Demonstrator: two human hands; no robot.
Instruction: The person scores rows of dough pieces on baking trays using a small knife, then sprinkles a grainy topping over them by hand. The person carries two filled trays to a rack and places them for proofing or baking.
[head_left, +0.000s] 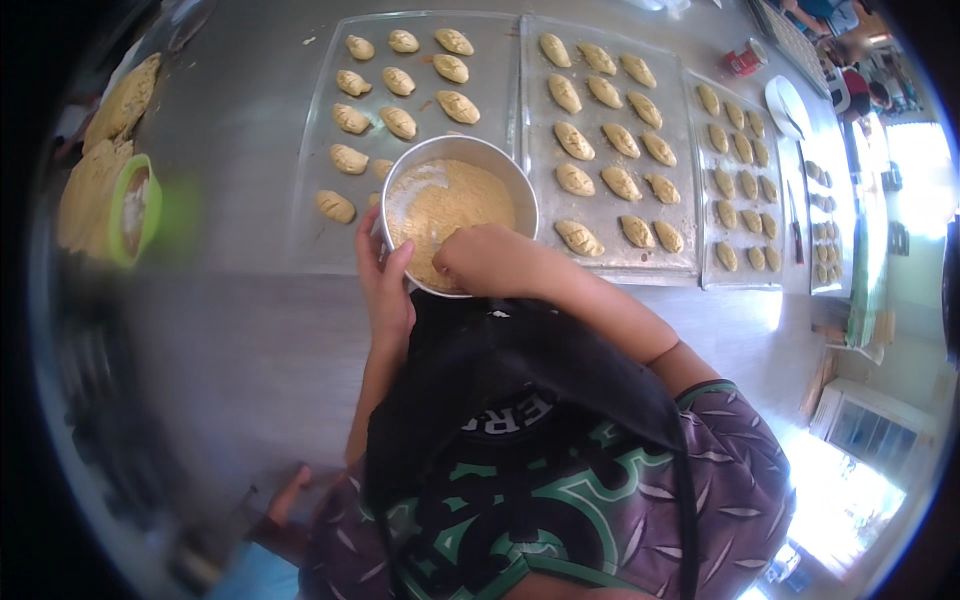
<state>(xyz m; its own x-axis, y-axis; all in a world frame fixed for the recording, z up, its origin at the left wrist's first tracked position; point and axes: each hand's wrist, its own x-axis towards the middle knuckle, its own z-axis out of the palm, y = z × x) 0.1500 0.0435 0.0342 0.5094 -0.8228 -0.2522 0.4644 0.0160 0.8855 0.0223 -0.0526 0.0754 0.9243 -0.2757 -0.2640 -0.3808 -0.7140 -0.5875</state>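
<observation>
My left hand (384, 274) grips the near-left side of a round metal pan (526, 196), thumb over the rim. Tan crumbs (457, 196) cover most of the pan's bottom, with a pale bare patch at the upper left. My right hand (484, 259) reaches into the pan from the right, fingers curled down in the crumbs. Its fingertips are hidden, so I cannot tell what they hold. Behind the pan lies a metal baking tray (491, 97) with rows of oval, scored dough pieces (398, 122). The pan covers part of this tray and some of its pieces.
To the right, a second tray (534, 135) and a third tray (701, 161) carry more dough pieces. Beyond them are a red can (745, 58), a white bowl (784, 105) and a knife (796, 236). At left, a green container (154, 202) sits against a large dough mass (90, 195).
</observation>
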